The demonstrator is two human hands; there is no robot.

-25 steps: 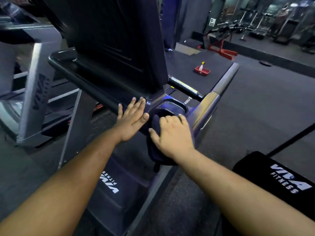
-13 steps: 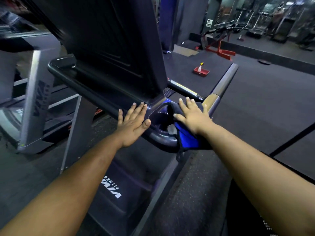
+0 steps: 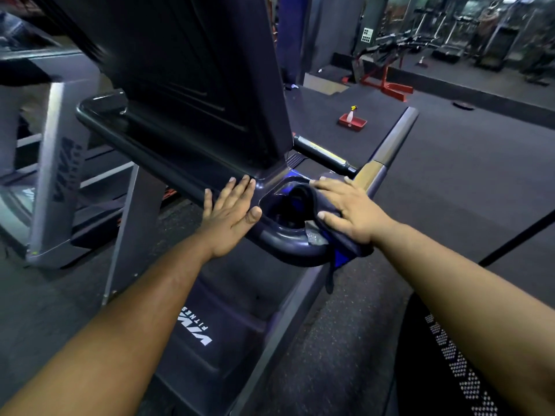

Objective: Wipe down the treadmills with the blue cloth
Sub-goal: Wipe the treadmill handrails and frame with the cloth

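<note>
Two bare arms, reaching forward from the bottom of the view. Left hand (image 3: 229, 216) flat on the dark ledge of the treadmill (image 3: 192, 70), fingers straight and close together, holding nothing. Right hand (image 3: 350, 213) flat too, fingers spread, pressing down on the blue cloth (image 3: 339, 250). Cloth draped over the rounded corner of the ledge, right beside a cup hole (image 3: 285, 211), with one end hanging down off the edge. Hands apart, with the cup hole between them. Above the hands, the big dark back of the screen panel, tilted. Just past the right hand, a black handle bar (image 3: 322, 154). Farther off on the floor, a red tray (image 3: 353, 121) with a spray bottle (image 3: 350, 114) standing in it. Far back, more gym machines, too dim to tell apart.
</note>
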